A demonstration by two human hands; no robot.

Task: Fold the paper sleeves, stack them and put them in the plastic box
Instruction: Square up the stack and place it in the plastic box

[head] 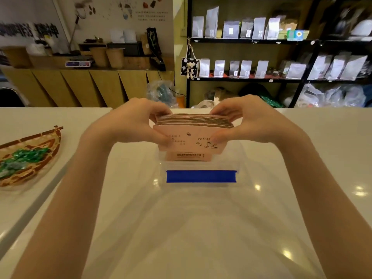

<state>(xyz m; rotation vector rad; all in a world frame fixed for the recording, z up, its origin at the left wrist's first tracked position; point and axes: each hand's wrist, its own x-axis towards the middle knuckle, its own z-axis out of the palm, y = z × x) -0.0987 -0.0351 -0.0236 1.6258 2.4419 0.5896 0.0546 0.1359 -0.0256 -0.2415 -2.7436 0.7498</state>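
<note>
Holding the stack of paper sleeves (191,130) pinched between our left hand (132,121) and right hand (249,121), we hover it over the plastic box (201,176) on the tabletop (50,117); uneven pressure could fan the edges, or the stack could catch the clear rim and spill
</note>
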